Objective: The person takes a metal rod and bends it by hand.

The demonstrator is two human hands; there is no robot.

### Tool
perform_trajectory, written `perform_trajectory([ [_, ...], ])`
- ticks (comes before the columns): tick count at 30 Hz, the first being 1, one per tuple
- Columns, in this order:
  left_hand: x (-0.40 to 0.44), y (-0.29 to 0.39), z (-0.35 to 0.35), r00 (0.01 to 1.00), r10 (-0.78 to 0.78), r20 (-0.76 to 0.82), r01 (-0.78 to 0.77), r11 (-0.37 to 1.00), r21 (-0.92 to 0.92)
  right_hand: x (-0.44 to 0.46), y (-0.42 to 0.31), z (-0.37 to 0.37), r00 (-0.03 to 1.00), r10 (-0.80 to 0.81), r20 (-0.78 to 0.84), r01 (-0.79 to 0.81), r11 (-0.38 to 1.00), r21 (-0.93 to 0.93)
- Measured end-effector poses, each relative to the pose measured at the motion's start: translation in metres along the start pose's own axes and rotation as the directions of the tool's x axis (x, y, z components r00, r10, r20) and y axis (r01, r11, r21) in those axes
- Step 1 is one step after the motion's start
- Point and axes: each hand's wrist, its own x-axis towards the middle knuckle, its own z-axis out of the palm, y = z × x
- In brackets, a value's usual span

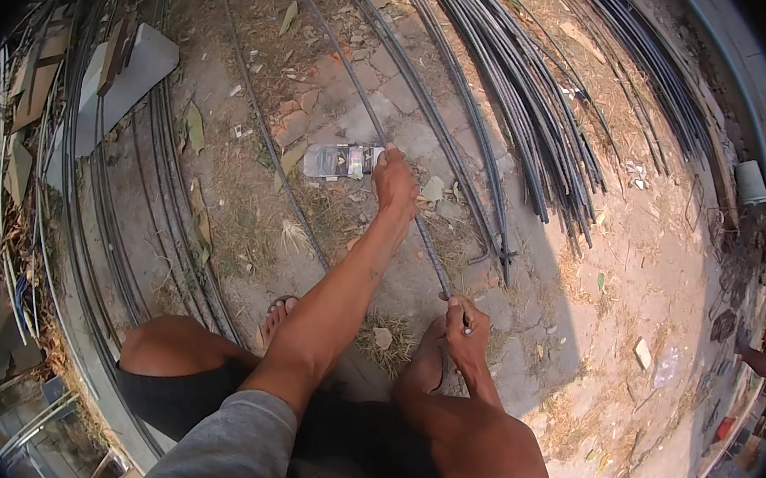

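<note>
A long thin steel rod (431, 251) runs diagonally from the upper left down to the person's right side. My left hand (395, 183) is closed around the rod near the middle of the view. Nearer my body, my right hand (467, 326) grips the same rod close to its lower end, with the thumb along it. Just left of my left hand, a clear plastic bottle (324, 161) with a label lies on the ground. A small bent rod end rests on the ground beyond my right hand.
A thick bundle of steel rods (517, 95) lies at the upper right, with another bundle (654, 58) beyond it. More rods (163, 181) and a pale board (141, 68) lie at left. A white bucket (751, 183) stands far right, near another person's arm (763, 360).
</note>
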Motion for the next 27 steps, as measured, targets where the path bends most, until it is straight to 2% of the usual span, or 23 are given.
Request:
perform_trajectory([
  [1,0.001,0.002,-0.005,0.994,-0.043,0.098,0.051,0.996,-0.076,0.0,0.002,-0.001,1.0,-0.021,-0.007,0.021,1.0,0.018],
  [3,-0.007,0.012,-0.003,0.981,-0.164,0.102,0.183,0.958,-0.22,0.0,-0.002,-0.002,0.999,-0.051,-0.006,0.052,0.998,0.021],
  [5,-0.007,0.014,-0.003,0.967,-0.213,0.138,0.248,0.912,-0.327,-0.005,-0.018,-0.003,0.998,-0.054,0.018,0.054,0.999,-0.005],
  [7,-0.01,0.017,-0.007,0.971,-0.167,0.169,0.215,0.921,-0.325,-0.01,-0.026,-0.006,0.998,-0.036,0.054,0.038,0.998,-0.045],
  [8,-0.011,0.017,-0.007,0.971,-0.149,0.185,0.204,0.924,-0.324,-0.011,-0.029,-0.006,0.994,-0.085,0.062,0.089,0.994,-0.063],
  [10,-0.009,0.018,-0.006,0.98,-0.16,0.121,0.188,0.945,-0.268,-0.014,-0.034,-0.005,0.981,-0.176,0.076,0.184,0.978,-0.098],
  [11,-0.008,0.019,-0.006,0.982,-0.166,0.087,0.183,0.954,-0.239,-0.015,-0.035,-0.01,0.975,-0.151,0.162,0.171,0.979,-0.112],
  [14,-0.008,0.018,-0.009,0.989,-0.147,-0.01,0.143,0.977,-0.155,-0.02,-0.036,-0.019,0.896,-0.33,0.296,0.349,0.937,-0.01],
  [15,-0.008,0.017,-0.011,0.99,-0.14,-0.024,0.136,0.981,-0.138,-0.015,-0.032,-0.022,0.923,-0.173,0.343,0.136,0.982,0.13],
  [16,-0.007,0.016,-0.011,0.99,-0.133,-0.036,0.128,0.984,-0.12,-0.008,-0.025,-0.025,0.912,-0.022,0.41,-0.091,0.963,0.253],
  [17,-0.006,0.014,-0.012,0.991,-0.128,-0.049,0.122,0.987,-0.101,-0.003,-0.02,-0.025,0.863,0.115,0.492,-0.317,0.881,0.351],
  [20,-0.004,0.012,-0.006,0.982,-0.098,-0.159,0.095,0.995,-0.026,0.017,-0.045,-0.004,0.777,0.337,0.532,-0.494,0.85,0.183],
  [23,0.009,0.002,-0.02,0.978,-0.028,-0.208,0.048,0.995,0.093,0.023,-0.021,0.019,0.747,0.346,0.567,-0.5,0.855,0.136],
  [27,0.022,-0.01,-0.035,0.962,0.01,-0.272,0.052,0.974,0.221,0.02,-0.04,0.021,0.617,0.431,0.658,-0.671,0.725,0.155],
])
